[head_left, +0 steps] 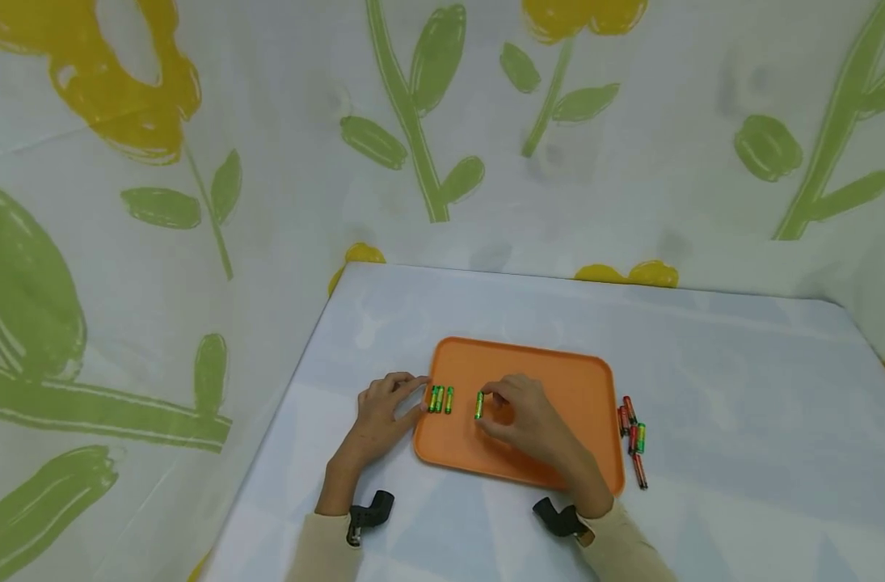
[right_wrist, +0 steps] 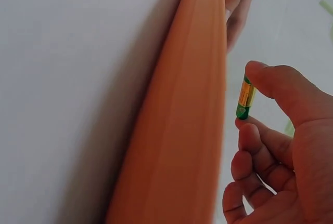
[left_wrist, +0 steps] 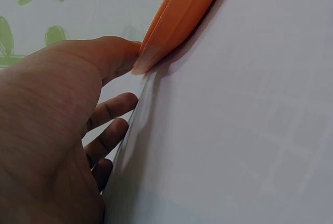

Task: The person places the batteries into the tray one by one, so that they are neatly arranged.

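Between thumb and forefinger, my right hand pinches a green and yellow battery by its two ends, over the middle of an orange tray. The right wrist view shows the same battery held lengthwise, with the other fingers loosely bent. Three similar green batteries stand or lie side by side at the tray's left end; which, I cannot tell. My left hand is beside them, fingers spread, its thumb at the tray's rim in the left wrist view.
Just right of the tray, several red batteries and one green battery lie in a loose group on the pale-covered table. A white cloth with flower prints hangs behind and to the left.
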Available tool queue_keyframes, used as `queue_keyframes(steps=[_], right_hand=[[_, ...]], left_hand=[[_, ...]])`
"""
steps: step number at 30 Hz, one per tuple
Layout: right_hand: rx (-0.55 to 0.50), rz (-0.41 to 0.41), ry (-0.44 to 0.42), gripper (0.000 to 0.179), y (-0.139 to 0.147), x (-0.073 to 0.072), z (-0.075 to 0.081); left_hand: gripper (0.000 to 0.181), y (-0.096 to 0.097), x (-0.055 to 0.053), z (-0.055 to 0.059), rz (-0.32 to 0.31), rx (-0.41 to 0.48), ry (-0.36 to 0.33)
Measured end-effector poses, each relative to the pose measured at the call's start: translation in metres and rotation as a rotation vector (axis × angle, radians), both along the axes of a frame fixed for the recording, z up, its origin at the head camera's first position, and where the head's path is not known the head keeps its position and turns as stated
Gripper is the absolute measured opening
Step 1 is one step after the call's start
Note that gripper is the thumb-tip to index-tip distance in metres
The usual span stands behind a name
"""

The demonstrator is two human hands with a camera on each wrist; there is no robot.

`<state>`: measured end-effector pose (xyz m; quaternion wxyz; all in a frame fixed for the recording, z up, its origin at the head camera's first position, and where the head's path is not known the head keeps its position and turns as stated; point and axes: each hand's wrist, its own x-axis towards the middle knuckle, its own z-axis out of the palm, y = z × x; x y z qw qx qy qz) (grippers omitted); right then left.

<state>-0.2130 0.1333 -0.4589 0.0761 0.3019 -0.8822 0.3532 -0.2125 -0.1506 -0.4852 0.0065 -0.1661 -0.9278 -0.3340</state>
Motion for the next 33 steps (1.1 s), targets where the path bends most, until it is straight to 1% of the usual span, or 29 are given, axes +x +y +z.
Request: queue_keyframes(steps=[4,8,11,15,19,23,26,28,32,33], right_hand=[[-0.003,0.003,0.034,0.034,-0.008,-0.005,-0.004],[-0.005,-0.001,0.033,0.033,-0.015,-0.009,-0.008],[-0.005,0.001,0.014,0.034,-0.020,-0.013,-0.013],[0.008,-0.002,-0.012,0.034,-0.026,-0.017,-0.020],[0.028,-0.012,-0.013,0.032,-0.030,-0.022,-0.028],[0.028,-0.011,-0.015,0.033,-0.031,-0.026,-0.034],[0.002,-0.006,-0.023,0.033,-0.031,-0.027,-0.036],[0.003,-0.007,-0.030,0.032,-0.031,-0.027,-0.037],[0.032,0.000,-0.045,0.032,-0.033,-0.028,-0.035],[0.040,0.001,-0.047,0.032,-0.033,-0.029,-0.033]], left_hand=[[0.045,0.002,0.002,0.004,-0.007,-0.001,0.007],[0.045,0.002,0.002,0.006,-0.018,-0.007,0.025],[0.045,0.000,0.002,0.005,-0.008,-0.020,0.028],[0.046,-0.003,0.001,0.004,-0.007,-0.024,0.013],[0.047,-0.004,-0.002,0.001,-0.014,-0.031,-0.001],[0.047,-0.002,-0.004,-0.001,-0.010,-0.026,0.008],[0.046,-0.001,-0.005,-0.002,-0.017,-0.011,0.014],[0.046,-0.001,-0.004,-0.004,-0.016,-0.017,0.020],[0.047,-0.003,-0.003,-0.006,-0.002,-0.045,0.012],[0.047,-0.004,-0.004,-0.005,0.001,-0.047,0.021]])
